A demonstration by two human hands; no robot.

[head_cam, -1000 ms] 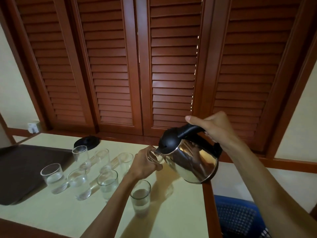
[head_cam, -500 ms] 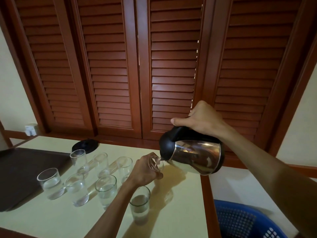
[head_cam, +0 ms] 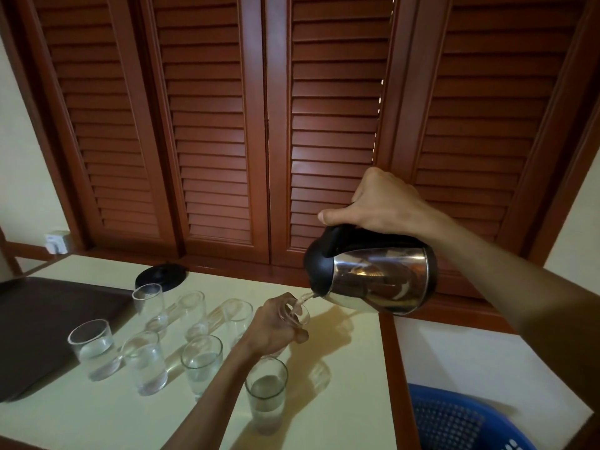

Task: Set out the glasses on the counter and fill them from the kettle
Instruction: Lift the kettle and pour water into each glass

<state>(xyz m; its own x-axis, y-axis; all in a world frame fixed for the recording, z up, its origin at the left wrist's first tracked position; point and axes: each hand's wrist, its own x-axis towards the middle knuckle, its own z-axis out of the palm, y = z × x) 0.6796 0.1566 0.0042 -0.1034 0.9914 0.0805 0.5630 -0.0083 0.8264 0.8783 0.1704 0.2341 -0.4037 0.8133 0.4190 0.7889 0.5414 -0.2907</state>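
Note:
My right hand grips the black handle of a steel kettle, tipped far over to the left. A thin stream of water runs from its spout into a clear glass that my left hand holds just above the pale counter. Several other glasses stand on the counter, most with water in them: one near the front, one in the middle, one at the left. My left hand hides most of the held glass.
A dark tray lies at the counter's left end. The kettle's black base sits at the back by the louvred wooden doors. A blue basket is below the counter's right edge. A small white box sits far left.
The kettle has risen and tipped further, from slanted to nearly horizontal, and water now runs into the held glass. My left hand has stayed on the glass.

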